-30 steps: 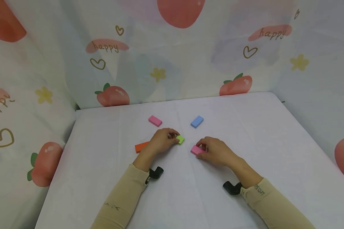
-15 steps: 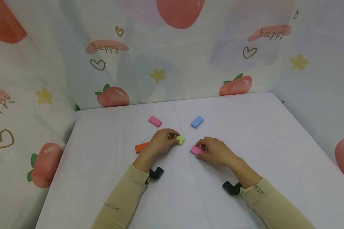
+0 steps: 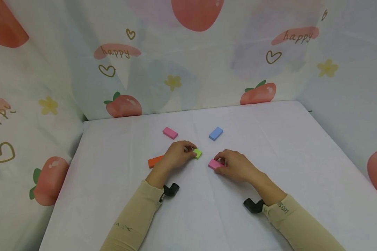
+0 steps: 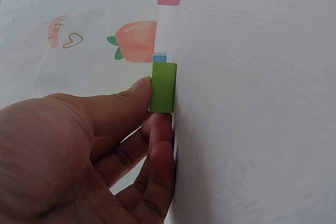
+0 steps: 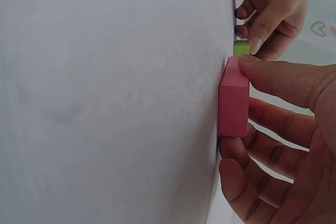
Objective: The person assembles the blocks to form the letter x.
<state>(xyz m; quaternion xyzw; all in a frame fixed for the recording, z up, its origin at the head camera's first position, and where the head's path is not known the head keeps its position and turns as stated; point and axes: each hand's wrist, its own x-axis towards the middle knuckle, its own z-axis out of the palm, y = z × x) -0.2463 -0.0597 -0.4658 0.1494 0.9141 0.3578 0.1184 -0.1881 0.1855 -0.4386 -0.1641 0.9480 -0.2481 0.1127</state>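
My left hand (image 3: pixel 178 155) pinches a small lime-green block (image 3: pixel 198 153) between thumb and fingers, low over the white tabletop. In the left wrist view the thumb lies along one side of the green block (image 4: pixel 163 87), its fingers curled at the near end. To the right, my right hand (image 3: pixel 237 165) grips a pink block (image 3: pixel 215 164) lying flat at the cloth. In the right wrist view the thumb presses the far end of the pink block (image 5: pixel 234 98), with fingers at the near end. A short gap separates the two held blocks.
Farther back on the white table (image 3: pixel 113 146) lie another pink block (image 3: pixel 170 132) and a blue block (image 3: pixel 215 133). An orange block (image 3: pixel 155 161) sits partly hidden behind my left wrist. A printed fabric backdrop (image 3: pixel 207 69) rises at the table's rear edge and sides.
Hardly anything differs. The right hand and its pink block have shifted very slightly left; the left hand and the other blocks stay where they were.
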